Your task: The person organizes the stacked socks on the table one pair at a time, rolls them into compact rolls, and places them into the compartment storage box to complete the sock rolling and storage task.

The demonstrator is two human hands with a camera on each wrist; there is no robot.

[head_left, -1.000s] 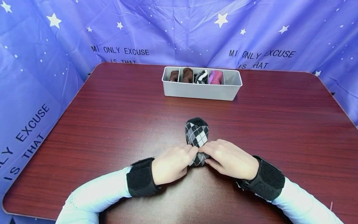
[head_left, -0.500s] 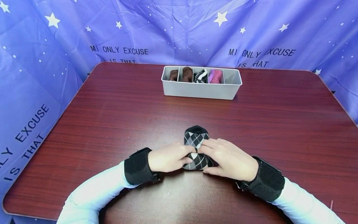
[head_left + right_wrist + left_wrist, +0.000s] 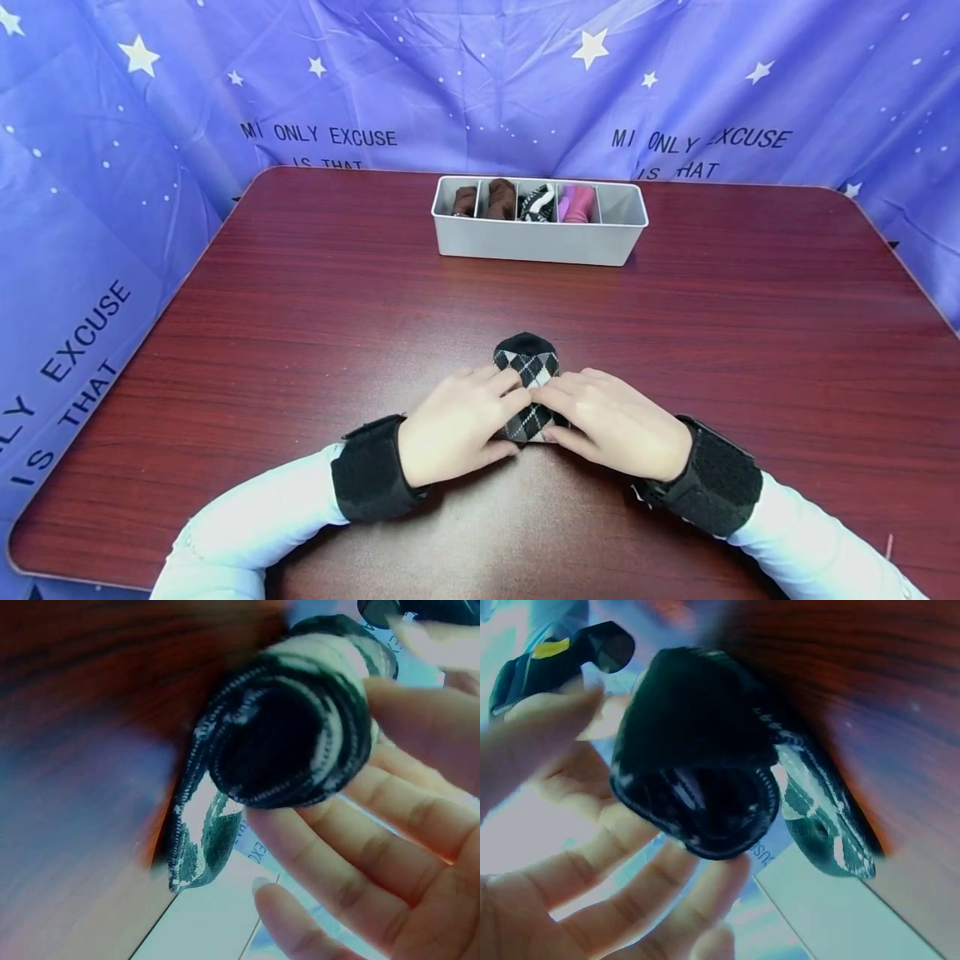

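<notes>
A black, grey and white argyle sock (image 3: 529, 367) lies on the table in front of the person, partly rolled up from the near end. Its black far end stretches flat toward the box. The left hand (image 3: 461, 425) holds the left side of the roll, and the right hand (image 3: 618, 425) grips the right side between thumb and fingers. In the left wrist view the rolled sock (image 3: 697, 712) shows a dark, hollow end beside the fingertips. Coiled layers of the sock (image 3: 335, 742) appear in the right wrist view. Whether one sock or a pair is rolled cannot be told.
A light grey divided box (image 3: 532, 242) stands at the back of the dark red wooden table (image 3: 300, 300). Brown, black-and-white and pink-purple rolled items sit in its compartments; the rightmost one shows only bare walls. A blue star-printed curtain (image 3: 480, 83) hangs behind.
The near end of the sock has been rolled further, so its flat part is shorter. The left hand drew back to the left, then came over the roll again. The right hand barely moved.
</notes>
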